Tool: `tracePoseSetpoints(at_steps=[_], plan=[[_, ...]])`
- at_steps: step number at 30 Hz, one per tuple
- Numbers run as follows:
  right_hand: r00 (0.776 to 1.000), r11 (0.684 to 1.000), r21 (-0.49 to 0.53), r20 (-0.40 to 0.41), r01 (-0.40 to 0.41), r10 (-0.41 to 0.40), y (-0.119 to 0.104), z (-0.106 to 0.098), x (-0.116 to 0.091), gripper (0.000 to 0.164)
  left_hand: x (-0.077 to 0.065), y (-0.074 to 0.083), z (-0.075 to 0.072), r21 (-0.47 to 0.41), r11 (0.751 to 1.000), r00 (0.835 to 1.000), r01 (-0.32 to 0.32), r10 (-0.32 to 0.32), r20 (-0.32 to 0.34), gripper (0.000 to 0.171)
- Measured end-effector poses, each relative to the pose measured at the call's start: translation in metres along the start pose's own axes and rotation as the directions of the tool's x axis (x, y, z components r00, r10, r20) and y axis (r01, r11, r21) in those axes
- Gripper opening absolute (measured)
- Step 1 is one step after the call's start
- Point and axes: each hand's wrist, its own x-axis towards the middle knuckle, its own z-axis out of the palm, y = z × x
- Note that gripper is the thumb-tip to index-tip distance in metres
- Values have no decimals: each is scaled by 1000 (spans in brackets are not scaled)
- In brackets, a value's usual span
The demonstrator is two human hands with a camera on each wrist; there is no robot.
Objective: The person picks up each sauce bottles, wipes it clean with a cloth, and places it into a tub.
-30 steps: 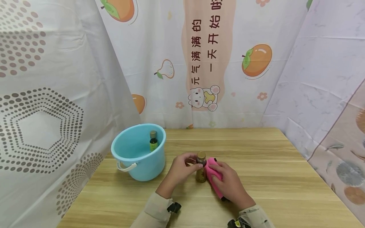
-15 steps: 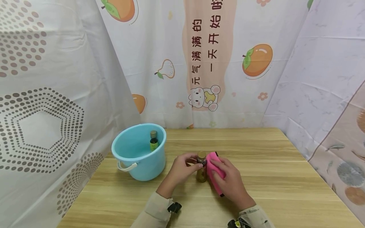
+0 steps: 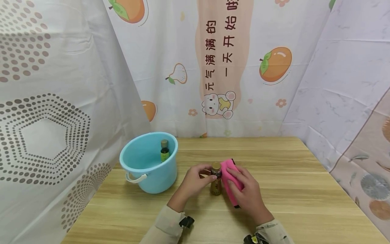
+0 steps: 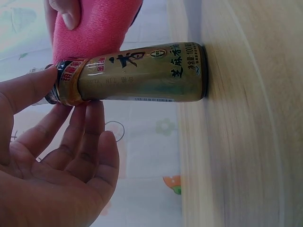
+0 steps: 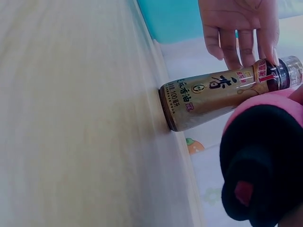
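A small sesame oil bottle (image 4: pixel 142 73) with a gold-coloured cap stands upright on the wooden table. My left hand (image 3: pixel 195 181) pinches its neck between thumb and fingers, seen closely in the left wrist view. A folded pink cloth (image 3: pixel 229 181) with black edging is gripped in my right hand (image 3: pixel 247 193). The cloth is against the bottle's right side, near the upper part. In the right wrist view, the cloth's rolled black-edged end (image 5: pixel 260 161) hides most of the right hand.
Left of the hands stands a light blue bucket (image 3: pixel 158 179) with a white handle. Inside it is another small bottle (image 3: pixel 164 152) with a green-yellow label. Printed curtains (image 3: pixel 182 101) hang behind and beside the table (image 3: pixel 292 189).
My right hand has shifted the pink cloth slightly along the bottle's right side, first away from me, then a little back. The left hand and the bottle have stayed in place.
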Motion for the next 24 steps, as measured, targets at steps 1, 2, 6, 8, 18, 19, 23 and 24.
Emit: tracePoseSetpoints(at_steps=[1, 2, 6, 8, 18, 19, 23, 24], plan=[[1000, 1000, -1, 6, -5, 5, 0, 0, 0, 43, 0, 0, 0, 0, 1000, 1000, 0, 0, -1, 37], [1000, 1000, -3, 14, -11, 11, 1, 0, 0, 43, 0, 0, 0, 2, 1000, 1000, 0, 0, -2, 37], [998, 999, -7, 41, -48, 48, 1, 1, -1, 43, 0, 2, 0, 3, 1000, 1000, 0, 0, -3, 38], [996, 998, -5, 56, -64, 64, 1, 1, -1, 42, 0, 2, 0, 2, 1000, 1000, -2, 2, -4, 37], [973, 987, -46, 165, -154, 160, 5, 4, -3, 39, 0, 1, 1, 3, 1000, 1000, 8, -8, -4, 36], [970, 985, -53, 174, -165, 171, 5, 4, -3, 38, 0, 1, 1, 5, 1000, 1000, 8, -8, -5, 37], [943, 969, -96, 225, -227, 244, 6, 4, -4, 37, 0, 0, 1, 6, 1000, 1000, 9, -9, -8, 38], [934, 963, -112, 241, -245, 265, 6, 4, -4, 37, 0, 0, 1, 7, 1000, 1000, 10, -10, -7, 37]])
